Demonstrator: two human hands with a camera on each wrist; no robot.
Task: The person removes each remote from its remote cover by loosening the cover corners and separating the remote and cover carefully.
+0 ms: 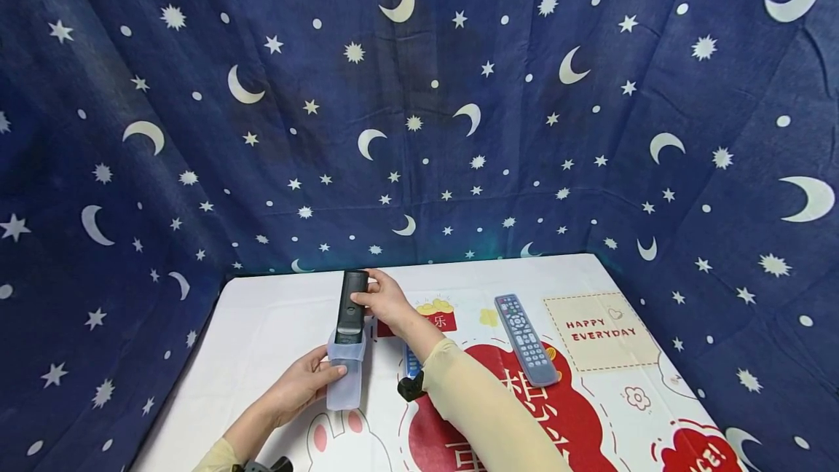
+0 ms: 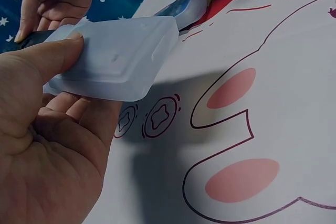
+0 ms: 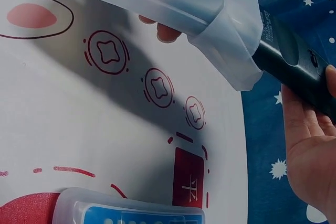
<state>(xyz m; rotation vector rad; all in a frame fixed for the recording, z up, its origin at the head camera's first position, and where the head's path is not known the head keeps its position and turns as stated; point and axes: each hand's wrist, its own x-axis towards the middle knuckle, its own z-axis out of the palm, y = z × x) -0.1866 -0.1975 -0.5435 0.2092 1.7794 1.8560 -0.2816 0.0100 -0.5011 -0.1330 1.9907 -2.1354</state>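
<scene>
At lower left of the head view, your left hand (image 1: pixel 303 383) is pinching the translucent silicone sleeve (image 1: pixel 345 377) while your right hand (image 1: pixel 387 299) is gripping the black remote (image 1: pixel 350 306), its lower end sitting in the sleeve's mouth. The soft mouth is flaring and could fold or snag on the remote's corners, or the sleeve could slip from your thumb. You are working over a white counter (image 1: pixel 275 319) printed with red cartoon graphics, a grey remote (image 1: pixel 524 339) lying at center right, star-and-moon blue fabric (image 1: pixel 419 93) draping the room behind.
</scene>
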